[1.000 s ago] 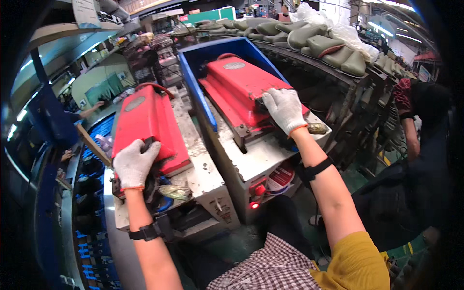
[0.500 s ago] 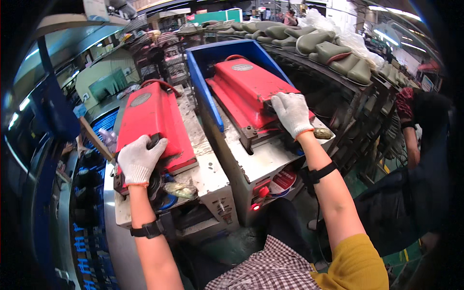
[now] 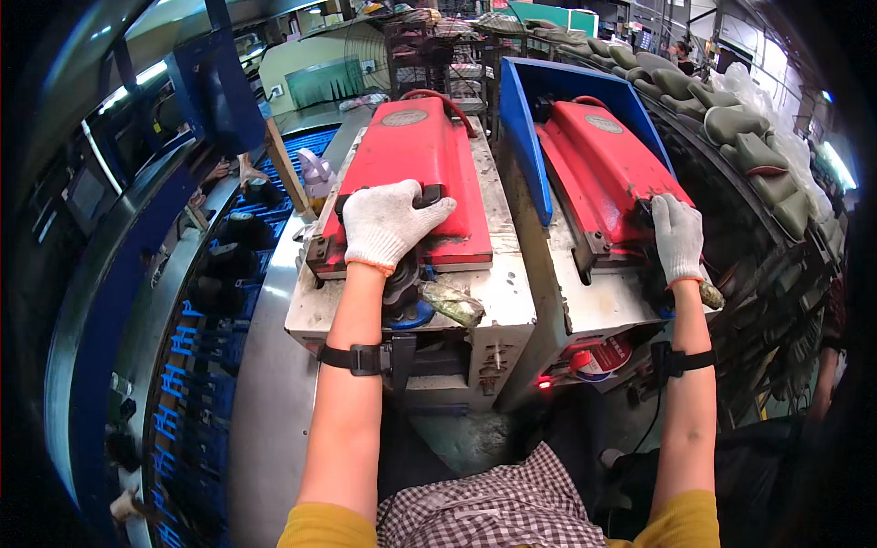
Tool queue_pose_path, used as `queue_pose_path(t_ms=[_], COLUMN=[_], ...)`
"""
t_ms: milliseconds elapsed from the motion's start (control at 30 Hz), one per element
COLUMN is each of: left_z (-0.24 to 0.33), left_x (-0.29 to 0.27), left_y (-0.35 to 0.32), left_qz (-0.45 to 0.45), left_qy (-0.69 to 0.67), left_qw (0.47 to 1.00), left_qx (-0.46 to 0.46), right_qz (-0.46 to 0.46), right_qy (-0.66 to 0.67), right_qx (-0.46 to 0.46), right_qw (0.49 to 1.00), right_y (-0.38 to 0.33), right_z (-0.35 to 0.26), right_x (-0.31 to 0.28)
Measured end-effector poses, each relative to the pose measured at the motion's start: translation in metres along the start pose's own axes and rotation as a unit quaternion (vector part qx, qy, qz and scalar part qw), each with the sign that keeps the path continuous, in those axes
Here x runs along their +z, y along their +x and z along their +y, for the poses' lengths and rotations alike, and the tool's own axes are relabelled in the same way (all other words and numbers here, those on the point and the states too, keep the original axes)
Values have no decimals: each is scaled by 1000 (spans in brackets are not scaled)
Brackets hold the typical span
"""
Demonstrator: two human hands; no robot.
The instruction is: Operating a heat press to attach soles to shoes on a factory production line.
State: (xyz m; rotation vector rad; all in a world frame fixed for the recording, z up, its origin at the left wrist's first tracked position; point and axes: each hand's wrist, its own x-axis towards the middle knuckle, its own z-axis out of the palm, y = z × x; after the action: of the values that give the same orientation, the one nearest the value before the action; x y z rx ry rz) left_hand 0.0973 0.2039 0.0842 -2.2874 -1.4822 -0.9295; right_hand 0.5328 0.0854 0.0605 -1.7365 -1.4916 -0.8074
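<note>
Two red metal machine covers stand side by side in front of me. My left hand [image 3: 393, 224], in a white knit glove, is closed over the black handle [image 3: 429, 194] at the front of the left red cover [image 3: 411, 151]. On the right red cover [image 3: 607, 160], my gloved right hand [image 3: 677, 237] grips a similar black handle [image 3: 646, 212]. Both covers lie lowered on their machines, and what is beneath them is hidden. A plastic-wrapped bundle [image 3: 452, 304] sits at the left machine's front edge, below my left hand.
Blue sheet-metal sides [image 3: 525, 137] surround the right machine's cover. A red lamp [image 3: 545, 382] glows on its front. At left runs a line with blue racks [image 3: 178, 374]; a lilac bottle [image 3: 315, 173] stands nearby. Green boots [image 3: 735, 123] fill a rack at right, near another person.
My view has turned left, so the machines appear farther right. Both hands stay on their handles, and the covers remain lowered.
</note>
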Motion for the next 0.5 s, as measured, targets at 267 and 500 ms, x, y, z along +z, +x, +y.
queue_pose_path(t_ms=[267, 500], left_z=[-1, -8], left_x=[-5, -36], left_y=[-4, 7], left_qz=[15, -195], left_qy=[-19, -56], left_qw=[1000, 978], left_qx=[13, 37], right_qz=[-38, 145], right_qy=[64, 107], right_qx=[13, 22], right_qw=[997, 983], right_y=[0, -6], right_z=[13, -38], right_x=[5, -4])
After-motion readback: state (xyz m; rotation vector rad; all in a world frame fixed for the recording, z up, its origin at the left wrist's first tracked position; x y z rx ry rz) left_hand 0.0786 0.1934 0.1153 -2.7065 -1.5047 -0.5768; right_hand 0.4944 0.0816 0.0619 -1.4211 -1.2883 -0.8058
